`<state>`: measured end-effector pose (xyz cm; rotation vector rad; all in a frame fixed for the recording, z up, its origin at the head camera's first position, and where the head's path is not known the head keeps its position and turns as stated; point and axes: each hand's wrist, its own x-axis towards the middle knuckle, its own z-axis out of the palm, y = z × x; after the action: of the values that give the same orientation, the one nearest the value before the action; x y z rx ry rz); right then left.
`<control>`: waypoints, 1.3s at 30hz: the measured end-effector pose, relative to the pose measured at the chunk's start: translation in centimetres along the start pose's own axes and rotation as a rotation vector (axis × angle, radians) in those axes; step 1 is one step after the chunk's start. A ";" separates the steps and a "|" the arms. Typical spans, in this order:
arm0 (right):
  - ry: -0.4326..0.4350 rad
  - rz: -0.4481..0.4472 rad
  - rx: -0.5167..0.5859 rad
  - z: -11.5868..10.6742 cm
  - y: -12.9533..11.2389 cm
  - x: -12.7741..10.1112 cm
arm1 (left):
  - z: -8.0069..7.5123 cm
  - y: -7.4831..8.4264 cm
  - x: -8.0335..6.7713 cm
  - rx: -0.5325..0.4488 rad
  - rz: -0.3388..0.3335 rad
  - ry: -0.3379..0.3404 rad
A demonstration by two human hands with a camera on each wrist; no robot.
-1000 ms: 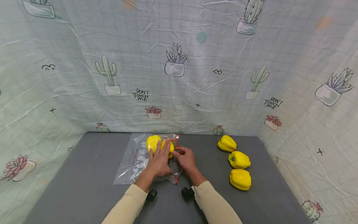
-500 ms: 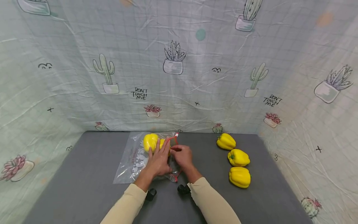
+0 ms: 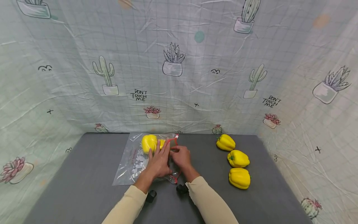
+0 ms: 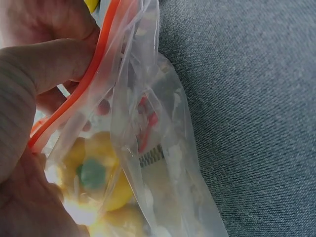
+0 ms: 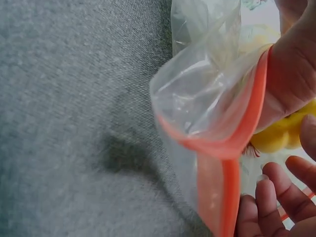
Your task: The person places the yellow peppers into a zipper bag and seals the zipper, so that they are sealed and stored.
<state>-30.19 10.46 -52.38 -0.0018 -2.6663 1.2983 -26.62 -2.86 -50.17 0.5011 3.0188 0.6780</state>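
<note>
A clear zip bag with a red seal lies on the grey table. Two yellow peppers sit inside it at the far end. My left hand lies over the bag with its fingers stretched toward the peppers. In the left wrist view its thumb presses the red seal against the fingers, with a pepper behind the plastic. My right hand pinches the seal at the bag's mouth. The right wrist view shows the seal lifted and the mouth gaping.
Three loose yellow peppers lie in a row on the right side of the table. Cactus-print cloth walls the table at the back and both sides. Bare grey surface stretches left of the bag.
Both hands have shifted slightly left and farther along the bag. The nearer pepper in the bag now lies more under my left fingers. The loose peppers have not moved.
</note>
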 end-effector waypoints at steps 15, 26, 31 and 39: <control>0.019 0.033 0.082 0.8 0.5 0.4 | 0.1 -0.1 0.2 -0.023 0.005 0.008; -0.090 0.000 0.143 0.7 0.6 0.8 | 0.4 -0.1 0.2 -0.018 0.008 0.003; -0.146 0.013 0.236 0.3 0.8 0.7 | 0.4 -0.1 0.3 -0.024 -0.005 -0.005; -0.095 0.077 0.398 -1.2 1.3 0.8 | 0.3 -0.2 0.5 -0.023 -0.027 -0.022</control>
<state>-30.86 12.30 -52.58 0.0103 -2.4529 1.8751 -27.11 -2.82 -50.48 0.4634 2.9881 0.7007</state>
